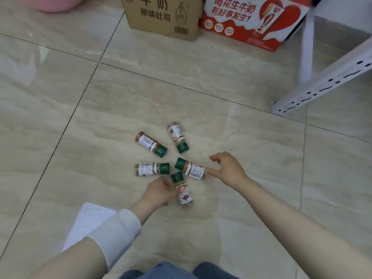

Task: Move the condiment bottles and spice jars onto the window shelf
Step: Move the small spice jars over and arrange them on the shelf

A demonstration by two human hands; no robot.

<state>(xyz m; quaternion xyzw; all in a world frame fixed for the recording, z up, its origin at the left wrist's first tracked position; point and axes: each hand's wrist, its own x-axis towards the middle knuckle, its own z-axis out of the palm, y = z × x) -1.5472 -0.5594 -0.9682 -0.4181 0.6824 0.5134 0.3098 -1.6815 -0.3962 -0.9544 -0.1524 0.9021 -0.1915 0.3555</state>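
Ok, pickup step: five spice jars (148,144) lie on the floor (80,117), left of the white rack (322,81). Left hand (159,191) pinches the nearest jar (184,195); right hand (227,170), fingers spread, touches the neighbouring jar (192,170). Next: close grip, lift both.

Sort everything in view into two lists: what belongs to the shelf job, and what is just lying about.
Job: five green-capped jars, lying flat: back left jar, back right jar, left jar, right jar touched by the right hand, near jar gripped by the left hand.
Lying about: brown carton, red box, white rack, pink object.
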